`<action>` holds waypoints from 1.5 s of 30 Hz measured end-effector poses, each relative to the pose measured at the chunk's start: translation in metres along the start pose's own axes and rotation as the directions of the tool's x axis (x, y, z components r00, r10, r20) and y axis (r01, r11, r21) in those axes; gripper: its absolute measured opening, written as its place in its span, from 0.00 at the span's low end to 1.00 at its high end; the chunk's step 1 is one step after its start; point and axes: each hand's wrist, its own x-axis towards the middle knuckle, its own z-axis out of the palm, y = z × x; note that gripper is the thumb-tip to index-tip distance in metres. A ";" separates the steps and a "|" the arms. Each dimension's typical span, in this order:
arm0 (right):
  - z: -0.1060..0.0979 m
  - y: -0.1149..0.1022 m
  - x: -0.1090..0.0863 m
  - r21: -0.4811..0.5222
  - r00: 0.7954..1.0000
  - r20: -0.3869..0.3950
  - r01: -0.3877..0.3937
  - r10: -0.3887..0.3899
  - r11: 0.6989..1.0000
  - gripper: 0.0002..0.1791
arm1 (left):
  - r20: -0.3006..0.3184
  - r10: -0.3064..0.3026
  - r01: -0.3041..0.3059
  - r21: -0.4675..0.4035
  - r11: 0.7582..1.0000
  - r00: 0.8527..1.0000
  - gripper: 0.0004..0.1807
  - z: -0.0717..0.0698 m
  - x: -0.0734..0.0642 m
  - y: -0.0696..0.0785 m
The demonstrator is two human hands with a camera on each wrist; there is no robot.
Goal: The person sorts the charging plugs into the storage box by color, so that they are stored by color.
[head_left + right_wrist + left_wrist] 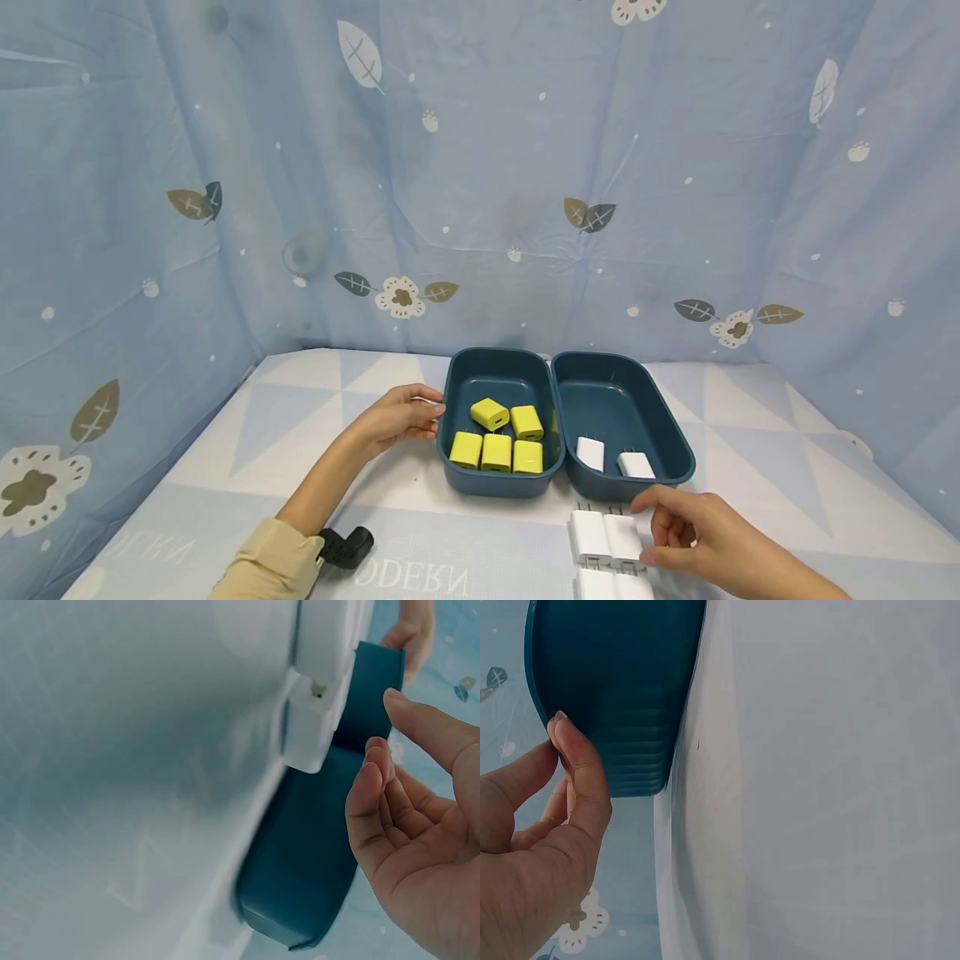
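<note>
My left hand [401,417] rests its fingertips against the left rim of a dark blue bin [501,485]. In the left wrist view, the thumb and fingers of that hand [559,802] meet at the bin's edge [641,761]. Several yellow charger plugs [497,452] lie inside this bin. My right hand [701,533] hovers beside a white charger plug [622,535], thumb and index finger apart with nothing between them. Several white plugs stand in rows on the table, prongs pointing toward the bins. The right wrist view shows the same hand [420,825] near the white plugs [309,735].
A second dark blue bin [611,408] touches the first on its right and holds two white plugs [590,453]. A black device [347,547] sits at my left wrist. Blue patterned curtains [495,167] enclose the back and sides of the cloth-covered table [300,417].
</note>
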 end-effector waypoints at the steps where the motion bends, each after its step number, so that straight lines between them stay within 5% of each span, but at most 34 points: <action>1: 0.001 0.002 -0.001 -0.004 1.000 0.000 0.008 -0.008 1.000 0.19 | 0.000 0.001 -0.001 -0.001 1.000 1.000 0.19 0.000 0.000 0.000; 13: 0.010 0.008 0.002 -0.001 0.980 0.071 -0.184 0.184 0.983 0.24 | 0.000 0.002 -0.002 0.000 1.000 1.000 0.19 -0.001 0.001 -0.001; 20: 0.014 0.008 0.004 0.060 0.930 0.116 -0.356 0.347 0.933 0.27 | 0.000 0.002 -0.002 0.005 1.000 1.000 0.19 -0.001 0.001 -0.001; 28: 0.015 0.012 0.007 0.002 0.956 0.106 -0.275 0.273 0.961 0.26 | -0.001 0.001 -0.002 -0.003 1.000 1.000 0.20 -0.001 0.001 -0.001; 45: 0.018 0.020 0.009 0.026 0.970 0.099 -0.225 0.222 0.974 0.26 | 0.009 0.006 -0.006 -0.008 1.000 1.000 0.20 -0.001 0.002 -0.002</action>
